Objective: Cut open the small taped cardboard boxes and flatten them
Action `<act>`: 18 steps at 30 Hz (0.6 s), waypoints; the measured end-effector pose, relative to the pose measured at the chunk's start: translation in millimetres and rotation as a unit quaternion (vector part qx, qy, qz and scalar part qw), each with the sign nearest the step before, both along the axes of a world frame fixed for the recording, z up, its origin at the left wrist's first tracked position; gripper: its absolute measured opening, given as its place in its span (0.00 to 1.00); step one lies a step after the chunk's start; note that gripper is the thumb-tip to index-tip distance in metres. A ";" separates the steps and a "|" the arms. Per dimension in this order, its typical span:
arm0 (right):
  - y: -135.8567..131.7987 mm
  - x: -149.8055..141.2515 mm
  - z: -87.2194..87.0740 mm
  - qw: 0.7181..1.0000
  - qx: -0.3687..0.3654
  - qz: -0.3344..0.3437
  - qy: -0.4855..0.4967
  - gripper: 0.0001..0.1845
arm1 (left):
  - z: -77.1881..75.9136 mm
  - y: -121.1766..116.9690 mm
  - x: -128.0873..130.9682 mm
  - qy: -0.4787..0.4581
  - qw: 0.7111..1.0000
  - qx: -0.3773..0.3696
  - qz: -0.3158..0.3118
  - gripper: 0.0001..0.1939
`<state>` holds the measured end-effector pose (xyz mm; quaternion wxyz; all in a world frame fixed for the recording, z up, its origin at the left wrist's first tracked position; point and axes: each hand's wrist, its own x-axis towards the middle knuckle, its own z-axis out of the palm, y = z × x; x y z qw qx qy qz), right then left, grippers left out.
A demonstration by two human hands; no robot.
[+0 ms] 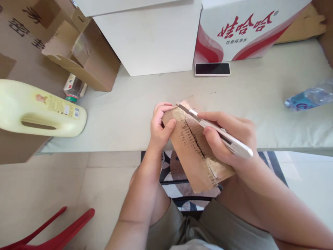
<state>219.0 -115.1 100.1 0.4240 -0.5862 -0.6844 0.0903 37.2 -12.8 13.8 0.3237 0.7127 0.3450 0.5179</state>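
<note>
A small brown cardboard box [191, 163] with torn, ragged paper and a dark slit along its top is tilted over the table's front edge, above my lap. My left hand [161, 125] grips its far left corner, thumb on the top face and fingers round the side. In my right hand [229, 135] is a white utility knife [234, 144], its blade pointing to the far left. The blade tip is at the box's far end, near my left fingers; whether it touches the cardboard I cannot tell.
On the cloth-covered table [125, 114] lie a phone [212, 69] and a water bottle [309, 99]. Large white cartons [156, 41] stand behind. At left are an open cardboard box [93, 55] and a pale yellow jug [44, 107]. A red plastic object [70, 225] is below left.
</note>
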 end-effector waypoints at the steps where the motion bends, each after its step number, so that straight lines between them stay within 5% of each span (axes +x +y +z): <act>1: -0.2 -0.3 0.1 1.000 0.001 -0.005 0.003 0.12 | 0.0 0.1 0.0 -0.003 1.000 0.001 0.001 0.24; 12: 3.1 1.9 -1.7 1.000 -0.020 0.011 0.010 0.11 | -2.7 1.3 2.9 -0.009 1.000 0.003 0.010 0.24; 18: -4.3 8.6 -10.3 0.992 0.026 -0.023 0.121 0.13 | -4.0 4.5 -1.6 -0.033 0.999 -0.029 0.013 0.25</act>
